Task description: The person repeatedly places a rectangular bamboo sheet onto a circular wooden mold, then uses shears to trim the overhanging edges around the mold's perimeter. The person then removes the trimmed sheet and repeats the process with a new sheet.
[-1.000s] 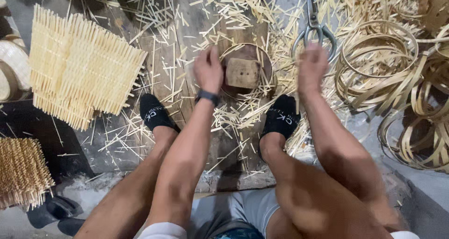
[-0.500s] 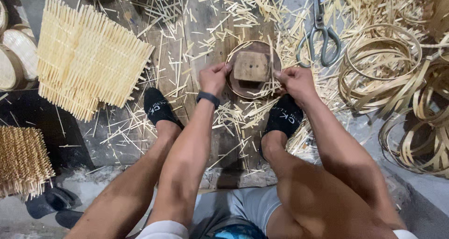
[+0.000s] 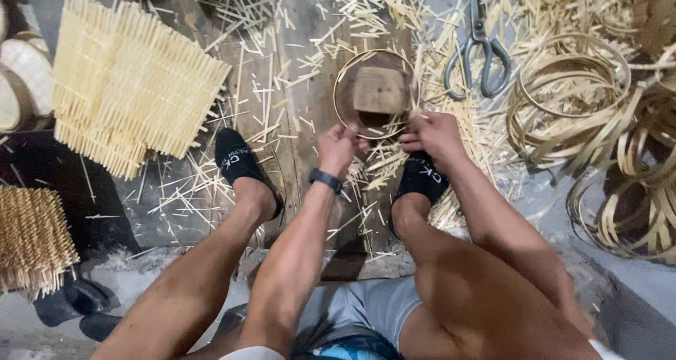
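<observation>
Grey shorts (image 3: 366,311) and two bare legs fill the near edge of the view, seen from above by a person sitting low over a wooden board (image 3: 303,121). Both feet wear black socks: the left sock (image 3: 239,163) rests on the board, the right sock (image 3: 421,177) sits just under the right hand.

The left hand (image 3: 338,149), with a dark wristband (image 3: 326,180), has its fingers curled shut, pinching the near rim of a thin bamboo hoop (image 3: 375,92). The right hand (image 3: 431,133) is closed the same way, gripping the same rim just beside it. The hoop lies flat on the board, straight ahead of the hands and between the feet, ringing a round dark base with a small wooden block (image 3: 379,90) at its centre.

Pale bamboo splinters (image 3: 282,71) are scattered all over the board and floor. To the left lies a woven mat of bamboo slats (image 3: 127,85), and nearer, at the left edge, a darker bundle of sticks (image 3: 32,237). Beyond the right hand, large metal scissors (image 3: 479,57) lie on the litter, handles toward the person. To the right are heaped coils of bamboo strip (image 3: 584,99), well apart from the hands.
</observation>
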The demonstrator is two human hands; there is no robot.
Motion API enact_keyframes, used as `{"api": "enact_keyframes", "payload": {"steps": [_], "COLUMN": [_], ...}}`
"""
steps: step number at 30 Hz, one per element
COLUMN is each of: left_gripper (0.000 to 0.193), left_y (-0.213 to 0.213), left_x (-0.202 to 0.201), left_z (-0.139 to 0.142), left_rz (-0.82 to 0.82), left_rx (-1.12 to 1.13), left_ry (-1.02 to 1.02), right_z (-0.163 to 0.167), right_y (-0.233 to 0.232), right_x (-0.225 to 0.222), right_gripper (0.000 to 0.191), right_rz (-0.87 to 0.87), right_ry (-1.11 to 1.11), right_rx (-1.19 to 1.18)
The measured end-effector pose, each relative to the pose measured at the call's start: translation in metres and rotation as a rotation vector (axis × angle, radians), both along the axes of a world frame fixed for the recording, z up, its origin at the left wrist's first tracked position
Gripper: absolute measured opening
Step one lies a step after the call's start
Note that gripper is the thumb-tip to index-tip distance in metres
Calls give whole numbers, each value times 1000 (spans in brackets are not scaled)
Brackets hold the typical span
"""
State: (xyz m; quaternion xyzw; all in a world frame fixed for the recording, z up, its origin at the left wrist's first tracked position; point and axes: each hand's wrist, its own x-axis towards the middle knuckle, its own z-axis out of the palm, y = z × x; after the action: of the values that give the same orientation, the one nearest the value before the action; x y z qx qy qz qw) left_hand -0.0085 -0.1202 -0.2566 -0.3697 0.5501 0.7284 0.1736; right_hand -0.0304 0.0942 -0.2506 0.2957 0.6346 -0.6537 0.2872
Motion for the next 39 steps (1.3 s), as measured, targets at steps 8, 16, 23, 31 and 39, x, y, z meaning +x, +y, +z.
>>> {"api": "enact_keyframes", "payload": {"steps": [8, 16, 23, 31, 39], "left_gripper": [50, 60, 70, 86, 42], "left_y": [-18, -21, -111, -34, -32], "left_x": [-15, -40, -78, -30, -22], "left_z": [75, 31, -18, 3, -16], "left_rz": [-611, -604, -228, -793, -915], "left_rx": [-779, -652, -692, -1290, -1270], "left_ry": [801, 434, 245, 676, 644], "right_z": [39, 15, 21, 10, 4], "right_y": [-23, -12, 37, 40, 25], "right_x": [-5, -2, 16, 30, 34], "right_gripper": [90, 55, 63, 61, 56], "right_rz": [84, 56, -171, -216, -182], "right_ry": [218, 315, 84, 101, 93], "right_rx": [-159, -286, -680, -688, -673]}}
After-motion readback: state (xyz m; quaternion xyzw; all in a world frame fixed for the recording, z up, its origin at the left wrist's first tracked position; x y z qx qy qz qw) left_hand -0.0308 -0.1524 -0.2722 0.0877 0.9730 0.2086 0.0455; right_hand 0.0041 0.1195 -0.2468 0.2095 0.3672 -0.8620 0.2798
